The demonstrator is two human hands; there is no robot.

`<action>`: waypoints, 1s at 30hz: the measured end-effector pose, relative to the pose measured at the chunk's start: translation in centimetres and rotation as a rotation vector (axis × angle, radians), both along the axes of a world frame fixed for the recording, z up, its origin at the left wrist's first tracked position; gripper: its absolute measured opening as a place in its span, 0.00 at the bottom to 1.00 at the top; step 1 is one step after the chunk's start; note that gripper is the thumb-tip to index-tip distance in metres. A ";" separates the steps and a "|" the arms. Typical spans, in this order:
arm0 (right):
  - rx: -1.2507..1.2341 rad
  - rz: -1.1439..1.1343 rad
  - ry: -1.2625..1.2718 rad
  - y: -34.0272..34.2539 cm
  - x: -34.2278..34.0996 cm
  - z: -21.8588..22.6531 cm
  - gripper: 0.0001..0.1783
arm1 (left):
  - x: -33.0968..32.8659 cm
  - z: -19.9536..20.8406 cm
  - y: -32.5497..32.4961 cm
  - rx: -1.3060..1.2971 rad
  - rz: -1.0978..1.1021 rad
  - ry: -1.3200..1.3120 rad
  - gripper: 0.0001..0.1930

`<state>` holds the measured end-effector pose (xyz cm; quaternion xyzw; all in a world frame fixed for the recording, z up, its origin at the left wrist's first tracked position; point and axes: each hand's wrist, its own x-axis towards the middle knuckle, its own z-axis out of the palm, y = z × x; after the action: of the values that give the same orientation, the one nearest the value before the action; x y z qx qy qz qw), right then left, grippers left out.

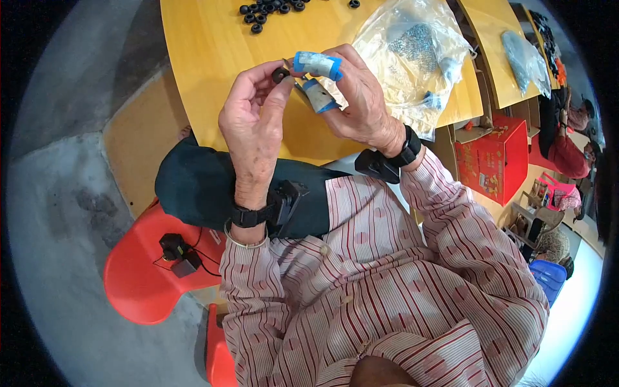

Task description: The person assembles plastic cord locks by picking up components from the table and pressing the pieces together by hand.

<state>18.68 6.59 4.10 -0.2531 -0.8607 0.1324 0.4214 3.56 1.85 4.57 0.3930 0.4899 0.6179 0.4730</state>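
My left hand [253, 122] pinches a small round black rubber piece [280, 75] between thumb and fingertips, above the near edge of the yellow table. Close against it on the right is my right hand [353, 97], its thumb and index finger bent toward the piece. Blue-and-white wraps, an upper wrap [317, 63] and a lower wrap [320, 96], sit at these two fingers. A thin metal tool seems to poke out from the right fingers beside the piece; most of it is hidden, and its kind cannot be made out.
Several similar black rings [264, 11] lie at the table's [206, 58] far side. A clear plastic bag [412, 58] with small greyish pieces covers its right part. A red box [493, 158] stands right of the table, a red chair [138, 277] with black devices at lower left. People sit far right.
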 end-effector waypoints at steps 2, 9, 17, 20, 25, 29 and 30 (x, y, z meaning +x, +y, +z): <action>-0.082 -0.002 0.012 -0.2 0.4 -0.2 0.26 | 0.1 0.0 0.0 -0.011 -0.017 0.056 0.10; -0.176 -0.046 0.051 -1.3 0.3 -0.2 0.24 | 0.1 -0.1 -0.2 -0.011 -0.047 0.112 0.11; -0.172 -0.061 0.049 -1.5 0.5 -0.5 0.23 | 0.3 0.0 0.0 -0.003 -0.039 0.173 0.11; -0.204 -0.071 0.040 -1.8 0.6 -0.2 0.22 | 0.3 -0.2 0.1 0.012 -0.046 0.179 0.11; -0.221 -0.062 0.050 -2.0 0.9 -0.3 0.22 | 0.3 -0.3 0.2 -0.012 -0.063 0.175 0.11; -0.269 -0.073 0.025 -2.1 1.6 -0.4 0.20 | 0.3 0.0 0.1 -0.057 -0.063 0.180 0.11; -0.268 -0.074 0.026 -2.1 1.9 -0.4 0.20 | 0.2 0.1 0.0 -0.057 -0.063 0.181 0.11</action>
<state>20.60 4.44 3.71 -0.3369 -0.8199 0.2340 0.3995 3.80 1.84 4.66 0.4489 0.5352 0.5505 0.4571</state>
